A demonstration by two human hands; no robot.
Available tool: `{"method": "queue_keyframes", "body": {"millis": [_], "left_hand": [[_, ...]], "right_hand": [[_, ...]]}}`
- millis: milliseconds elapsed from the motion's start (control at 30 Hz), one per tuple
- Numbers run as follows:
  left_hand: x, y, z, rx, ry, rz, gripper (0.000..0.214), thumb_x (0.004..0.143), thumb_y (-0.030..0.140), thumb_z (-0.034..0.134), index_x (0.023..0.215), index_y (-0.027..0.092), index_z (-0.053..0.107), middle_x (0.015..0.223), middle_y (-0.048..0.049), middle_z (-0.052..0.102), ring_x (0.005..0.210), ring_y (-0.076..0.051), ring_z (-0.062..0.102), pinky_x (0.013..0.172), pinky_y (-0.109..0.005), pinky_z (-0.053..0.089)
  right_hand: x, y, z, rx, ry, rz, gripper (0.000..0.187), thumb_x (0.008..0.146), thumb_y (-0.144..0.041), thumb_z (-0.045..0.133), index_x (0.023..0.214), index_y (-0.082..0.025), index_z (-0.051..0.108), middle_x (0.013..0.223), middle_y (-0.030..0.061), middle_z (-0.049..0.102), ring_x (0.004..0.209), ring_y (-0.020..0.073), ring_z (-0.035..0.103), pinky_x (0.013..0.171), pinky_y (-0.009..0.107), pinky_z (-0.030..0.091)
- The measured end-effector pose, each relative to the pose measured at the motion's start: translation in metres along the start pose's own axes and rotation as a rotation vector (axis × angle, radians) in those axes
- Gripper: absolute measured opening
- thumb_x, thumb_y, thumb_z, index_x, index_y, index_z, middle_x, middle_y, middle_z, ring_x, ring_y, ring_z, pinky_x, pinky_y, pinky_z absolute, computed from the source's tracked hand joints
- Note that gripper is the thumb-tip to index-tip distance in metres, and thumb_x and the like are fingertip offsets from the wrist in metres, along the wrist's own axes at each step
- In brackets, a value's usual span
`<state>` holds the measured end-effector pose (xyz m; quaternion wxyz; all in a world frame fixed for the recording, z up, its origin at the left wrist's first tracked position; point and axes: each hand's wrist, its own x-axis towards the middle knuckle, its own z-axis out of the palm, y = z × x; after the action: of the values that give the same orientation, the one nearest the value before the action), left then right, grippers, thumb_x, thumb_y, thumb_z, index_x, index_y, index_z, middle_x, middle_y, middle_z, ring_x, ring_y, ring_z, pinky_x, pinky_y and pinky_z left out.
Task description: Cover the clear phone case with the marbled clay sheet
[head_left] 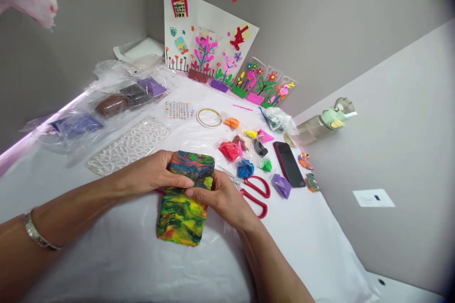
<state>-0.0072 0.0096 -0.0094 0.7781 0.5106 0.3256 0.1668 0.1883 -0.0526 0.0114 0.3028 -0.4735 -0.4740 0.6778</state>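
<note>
Both hands hold a flat phone-case-shaped slab covered in marbled clay [183, 215], swirled in yellow, green, blue and orange. My left hand [161, 173] grips its upper left side, with the thumb across the front. From the right, my right hand [223, 196] closes on the middle edge, its thumb pressing the face near the left thumb. The fingers behind the slab are hidden. Just beyond the right hand lie scissors [261, 189] with red handles, their blades partly covered. Small bags of clay lie past them, among them a red one [229, 150] and a blue one [245, 168].
A white textured mat [130, 147] lies left, near plastic bags of clay [113, 104]. Behind are a gem sheet [178, 110], a bangle [209, 118] and decorated clear cases [265, 83] against the wall. A phone [288, 164] and a bottle [320, 123] stand right.
</note>
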Motion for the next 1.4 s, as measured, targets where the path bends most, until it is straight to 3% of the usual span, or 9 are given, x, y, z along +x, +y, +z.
{"method": "queue_keyframes", "body": {"millis": [367, 533, 767, 933, 1100, 1267, 1400], "left_hand": [[-0.0007, 0.0013, 0.0056, -0.165, 0.005, 0.003, 0.019, 0.078, 0.038, 0.085, 0.089, 0.023, 0.082, 0.085, 0.0007, 0.082, 0.078, -0.017, 0.073, 0.071, -0.022, 0.058], [-0.0006, 0.0017, 0.0049, -0.177, 0.138, 0.015, 0.022, 0.081, 0.04, 0.084, 0.082, 0.019, 0.079, 0.079, 0.0011, 0.08, 0.068, -0.011, 0.069, 0.063, -0.016, 0.055], [0.0017, -0.0026, 0.0043, -0.165, 0.148, 0.048, 0.024, 0.077, 0.04, 0.086, 0.087, 0.019, 0.081, 0.082, 0.0002, 0.082, 0.069, -0.013, 0.07, 0.063, -0.018, 0.056], [0.0007, -0.0007, 0.0007, -0.14, 0.114, 0.067, 0.023, 0.08, 0.041, 0.083, 0.091, 0.021, 0.08, 0.086, 0.0006, 0.082, 0.082, -0.017, 0.074, 0.075, -0.023, 0.058], [0.0029, -0.0043, 0.0006, -0.106, 0.171, 0.079, 0.028, 0.078, 0.042, 0.085, 0.095, 0.02, 0.081, 0.092, -0.0013, 0.083, 0.086, -0.019, 0.074, 0.079, -0.026, 0.057], [0.0029, -0.003, 0.0024, -0.133, 0.046, 0.059, 0.036, 0.079, 0.045, 0.084, 0.107, 0.022, 0.08, 0.102, -0.0018, 0.083, 0.098, -0.023, 0.075, 0.091, -0.031, 0.056], [0.002, -0.0011, 0.0009, -0.064, 0.049, 0.02, 0.039, 0.072, 0.041, 0.089, 0.105, 0.021, 0.081, 0.098, -0.0024, 0.083, 0.097, -0.026, 0.076, 0.088, -0.033, 0.057]], "right_hand": [[0.0016, -0.001, 0.0018, 0.052, 0.0, 0.009, 0.037, 0.075, -0.044, 0.084, 0.102, -0.02, 0.075, 0.091, 0.0006, 0.076, 0.083, 0.0214, 0.07, 0.08, 0.032, 0.055], [0.0026, 0.0006, -0.0001, 0.071, -0.012, 0.004, 0.035, 0.076, -0.041, 0.084, 0.1, -0.018, 0.075, 0.089, 0.001, 0.076, 0.08, 0.0191, 0.069, 0.08, 0.03, 0.054], [0.0035, 0.0028, -0.0008, 0.107, -0.003, 0.009, 0.031, 0.073, -0.035, 0.087, 0.098, -0.019, 0.076, 0.087, -0.0006, 0.075, 0.077, 0.0172, 0.068, 0.077, 0.027, 0.054], [0.0037, 0.004, -0.0031, 0.181, 0.023, -0.035, 0.025, 0.08, -0.031, 0.082, 0.102, -0.021, 0.076, 0.088, -0.0012, 0.077, 0.08, 0.0159, 0.071, 0.078, 0.025, 0.055], [0.0046, 0.0063, -0.0005, 0.207, 0.045, -0.02, 0.027, 0.081, -0.036, 0.082, 0.102, -0.019, 0.077, 0.086, 0.0008, 0.078, 0.076, 0.0164, 0.072, 0.079, 0.027, 0.057], [0.0049, 0.0061, -0.0001, 0.25, 0.151, -0.021, 0.031, 0.071, -0.038, 0.089, 0.091, -0.018, 0.079, 0.076, 0.0001, 0.076, 0.065, 0.0151, 0.07, 0.071, 0.026, 0.057], [0.0056, 0.008, -0.0026, 0.224, 0.122, -0.051, 0.026, 0.079, -0.039, 0.083, 0.095, -0.018, 0.079, 0.08, 0.001, 0.077, 0.068, 0.0159, 0.07, 0.073, 0.026, 0.056]]}}
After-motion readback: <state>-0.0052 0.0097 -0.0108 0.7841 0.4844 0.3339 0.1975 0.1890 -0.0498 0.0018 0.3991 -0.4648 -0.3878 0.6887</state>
